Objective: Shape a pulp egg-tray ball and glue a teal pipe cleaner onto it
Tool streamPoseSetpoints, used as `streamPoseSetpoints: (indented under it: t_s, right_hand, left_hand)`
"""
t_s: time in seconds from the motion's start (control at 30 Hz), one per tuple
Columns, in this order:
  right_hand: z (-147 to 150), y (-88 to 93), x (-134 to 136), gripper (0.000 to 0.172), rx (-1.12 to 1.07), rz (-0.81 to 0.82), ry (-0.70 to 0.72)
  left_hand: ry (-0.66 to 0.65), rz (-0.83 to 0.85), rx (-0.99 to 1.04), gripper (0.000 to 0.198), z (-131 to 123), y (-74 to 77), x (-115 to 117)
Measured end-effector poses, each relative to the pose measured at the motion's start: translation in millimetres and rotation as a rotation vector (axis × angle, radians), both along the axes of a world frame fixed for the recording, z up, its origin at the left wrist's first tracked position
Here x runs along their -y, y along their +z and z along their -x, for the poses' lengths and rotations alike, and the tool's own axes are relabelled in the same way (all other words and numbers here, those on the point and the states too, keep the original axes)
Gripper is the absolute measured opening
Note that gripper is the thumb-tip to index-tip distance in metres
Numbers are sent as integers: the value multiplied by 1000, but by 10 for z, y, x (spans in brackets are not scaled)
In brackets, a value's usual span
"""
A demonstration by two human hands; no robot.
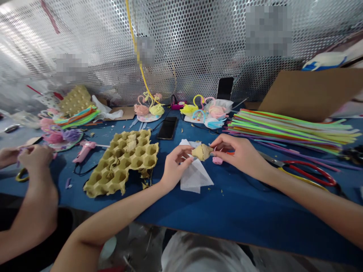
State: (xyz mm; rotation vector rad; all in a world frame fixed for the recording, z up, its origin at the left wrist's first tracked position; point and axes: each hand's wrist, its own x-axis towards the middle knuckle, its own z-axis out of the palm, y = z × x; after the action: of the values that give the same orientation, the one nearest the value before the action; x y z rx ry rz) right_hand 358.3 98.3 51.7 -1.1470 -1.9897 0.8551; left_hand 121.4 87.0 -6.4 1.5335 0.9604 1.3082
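Left hand (177, 166) and right hand (241, 154) just apart, fingers (224, 141) curled inward toward each other

Blue tabletop (241, 215) holds pipe cleaners (283, 130) and egg tray (121, 164).

The desk (241, 223) is deep blue under everything here. The lump (202, 152) I'm pinching is tan, the tissue (195, 177) below it white, and the egg tray (119, 162) mustard yellow, its cups set in a regular grid. Toward the desk's right edge, the pipe cleaners (283, 130) run neon green, orange and purple; the scissors (310, 173) have red and yellow handles. Past the far edge, the silver panel (181, 45) is punched with rows of round holes.
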Motion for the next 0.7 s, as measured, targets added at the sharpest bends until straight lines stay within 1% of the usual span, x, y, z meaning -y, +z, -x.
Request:
streamPoseSetpoints:
  t_s: [0.07, 0.33, 0.5, 0.7]
  right_hand:
    - [3, -6, -6, 24, -17, 12, 1]
    - [10, -33, 4, 25, -49, 24, 9]
    - [8, -46, 9, 26, -69, 29, 25]
    - [-2, -50, 26, 27, -54, 17, 20]
  left_hand:
    - [-3, -16, 26, 29, -1, -11, 1]
    - [-13, -68, 111, 20, 0, -13, 0]
    - [0, -89, 114, 21, 9, -34, 0]
    - [15, -116, 102, 21, 10, -21, 15]
